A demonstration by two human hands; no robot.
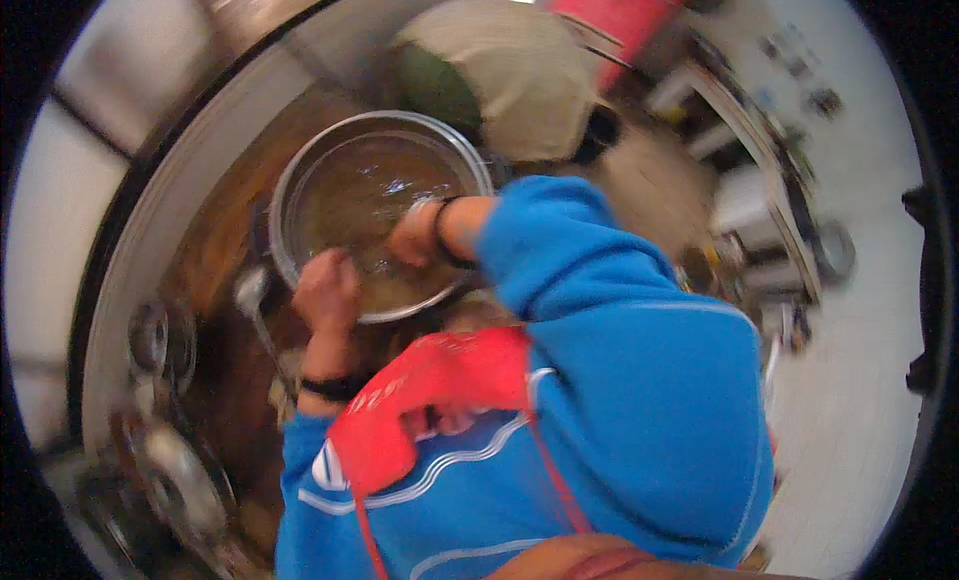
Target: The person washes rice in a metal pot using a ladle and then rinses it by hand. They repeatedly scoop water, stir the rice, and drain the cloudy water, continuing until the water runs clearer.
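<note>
A large round metal pot (281, 205) stands before me, holding a brownish liquid (359, 183) with bright reflections on its surface. My left hand (330, 288) is curled at the pot's near left rim; blur hides whether its fingers grip the rim. Over the right part of the liquid, my right hand (414, 235) reaches down inside the rim with its fingers bent. A pale patch shows beside that hand, too blurred to name. Whether the right fingertips touch the liquid or hold anything is not visible.
Left of the pot lies a metal ladle (253, 291). Round metal cookware (180, 475) sits further left. Beyond the pot is a bulky thing under pale cloth (532, 78), with a red object (629, 14) behind it. On the right stands a shelf (749, 145) with blurred kitchenware.
</note>
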